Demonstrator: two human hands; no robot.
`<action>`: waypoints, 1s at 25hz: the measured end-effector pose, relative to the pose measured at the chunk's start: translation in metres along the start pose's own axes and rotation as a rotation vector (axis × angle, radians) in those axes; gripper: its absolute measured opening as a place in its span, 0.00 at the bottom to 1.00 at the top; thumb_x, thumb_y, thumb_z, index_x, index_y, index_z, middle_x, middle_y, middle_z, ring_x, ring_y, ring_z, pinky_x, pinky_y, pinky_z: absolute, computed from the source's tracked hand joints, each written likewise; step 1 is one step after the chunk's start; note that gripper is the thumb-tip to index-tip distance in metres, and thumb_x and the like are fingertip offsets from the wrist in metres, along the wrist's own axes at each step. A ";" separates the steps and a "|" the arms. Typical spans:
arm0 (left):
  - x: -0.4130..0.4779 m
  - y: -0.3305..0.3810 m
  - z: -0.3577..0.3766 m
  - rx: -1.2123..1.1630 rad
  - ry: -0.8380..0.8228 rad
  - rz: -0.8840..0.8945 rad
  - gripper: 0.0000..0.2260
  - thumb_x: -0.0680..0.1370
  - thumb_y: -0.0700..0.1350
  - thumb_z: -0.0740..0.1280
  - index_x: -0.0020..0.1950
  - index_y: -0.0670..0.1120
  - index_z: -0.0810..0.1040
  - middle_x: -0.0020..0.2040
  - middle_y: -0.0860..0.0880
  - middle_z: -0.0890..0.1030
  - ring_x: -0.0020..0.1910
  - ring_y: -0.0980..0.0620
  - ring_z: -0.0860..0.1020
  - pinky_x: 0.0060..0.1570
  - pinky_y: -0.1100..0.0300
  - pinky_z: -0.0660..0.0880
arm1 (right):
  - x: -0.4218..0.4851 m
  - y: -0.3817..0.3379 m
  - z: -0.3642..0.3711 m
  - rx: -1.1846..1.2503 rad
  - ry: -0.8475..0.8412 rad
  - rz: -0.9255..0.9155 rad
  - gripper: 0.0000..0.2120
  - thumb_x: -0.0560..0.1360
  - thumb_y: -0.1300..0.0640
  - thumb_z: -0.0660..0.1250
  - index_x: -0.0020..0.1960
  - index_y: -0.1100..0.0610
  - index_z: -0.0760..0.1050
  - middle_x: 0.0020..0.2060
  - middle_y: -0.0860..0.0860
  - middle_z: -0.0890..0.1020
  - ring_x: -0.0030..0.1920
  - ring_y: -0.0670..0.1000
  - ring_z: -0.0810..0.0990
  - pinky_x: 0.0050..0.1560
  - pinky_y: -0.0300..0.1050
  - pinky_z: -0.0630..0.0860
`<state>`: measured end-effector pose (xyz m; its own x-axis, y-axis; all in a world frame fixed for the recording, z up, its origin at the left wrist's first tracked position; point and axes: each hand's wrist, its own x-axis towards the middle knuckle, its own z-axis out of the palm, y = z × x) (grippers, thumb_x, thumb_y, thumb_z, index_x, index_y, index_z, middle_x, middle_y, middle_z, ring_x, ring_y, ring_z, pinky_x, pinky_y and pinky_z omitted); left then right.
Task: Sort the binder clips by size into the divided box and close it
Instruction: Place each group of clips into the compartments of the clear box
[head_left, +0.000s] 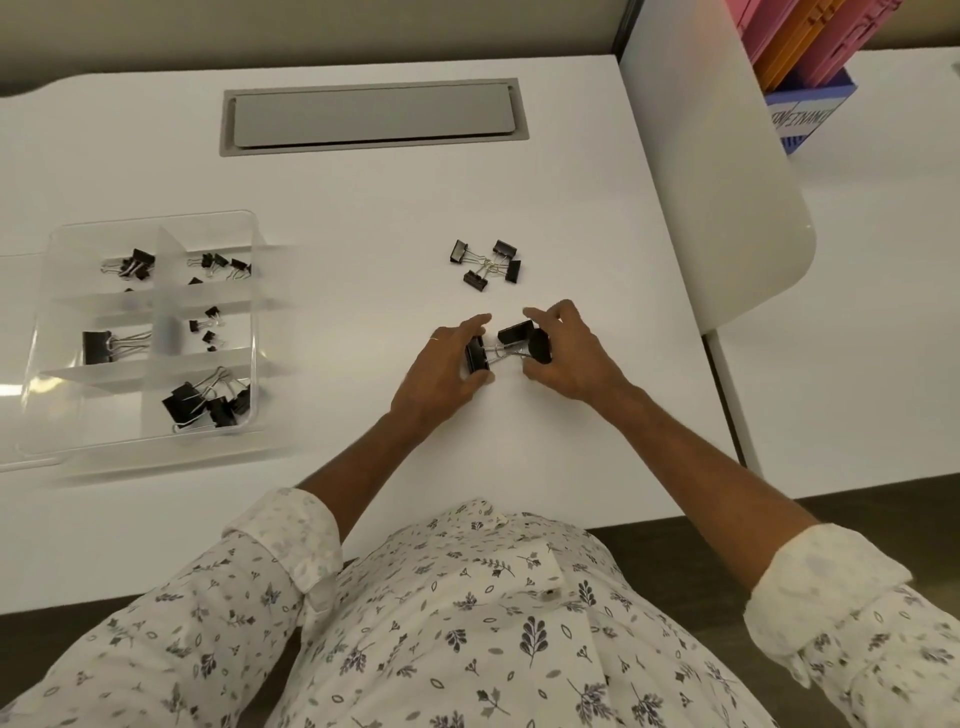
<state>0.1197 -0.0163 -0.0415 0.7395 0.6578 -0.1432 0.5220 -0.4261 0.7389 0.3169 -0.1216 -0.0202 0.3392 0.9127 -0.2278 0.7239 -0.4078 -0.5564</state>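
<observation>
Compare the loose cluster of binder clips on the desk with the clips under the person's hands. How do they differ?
The loose cluster holds four smaller clips, while the clips under the hands look larger. The cluster lies untouched farther from the person, while the left hand and right hand are gathering the larger ones. Both groups are black with silver wire handles, outside the divided box.

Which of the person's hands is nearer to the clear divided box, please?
Left. The left hand is beside the box, to its right; the right hand sits farther right, beyond the left.
</observation>
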 end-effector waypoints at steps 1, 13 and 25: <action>0.000 0.000 0.000 -0.011 -0.002 -0.002 0.35 0.75 0.47 0.74 0.77 0.57 0.62 0.67 0.53 0.77 0.67 0.53 0.69 0.63 0.60 0.67 | 0.005 -0.005 0.001 -0.033 -0.033 0.024 0.33 0.73 0.54 0.73 0.76 0.54 0.68 0.63 0.54 0.68 0.54 0.56 0.78 0.55 0.46 0.76; -0.021 -0.014 -0.007 -0.013 0.100 0.021 0.31 0.75 0.51 0.74 0.75 0.53 0.67 0.66 0.52 0.77 0.66 0.52 0.71 0.65 0.53 0.71 | 0.009 -0.030 0.011 0.015 0.053 0.183 0.17 0.70 0.60 0.74 0.57 0.57 0.74 0.49 0.52 0.76 0.46 0.53 0.76 0.43 0.45 0.70; -0.067 -0.064 -0.117 -0.320 0.434 -0.061 0.22 0.74 0.48 0.77 0.66 0.47 0.78 0.60 0.52 0.80 0.60 0.56 0.79 0.63 0.54 0.78 | 0.022 -0.152 0.022 1.257 -0.153 0.429 0.05 0.76 0.69 0.68 0.46 0.62 0.76 0.36 0.54 0.79 0.40 0.53 0.79 0.51 0.42 0.82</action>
<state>-0.0131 0.0392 -0.0020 0.4332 0.9003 0.0430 0.3528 -0.2132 0.9111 0.2008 -0.0385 0.0418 0.2688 0.7459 -0.6093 -0.4918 -0.4377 -0.7527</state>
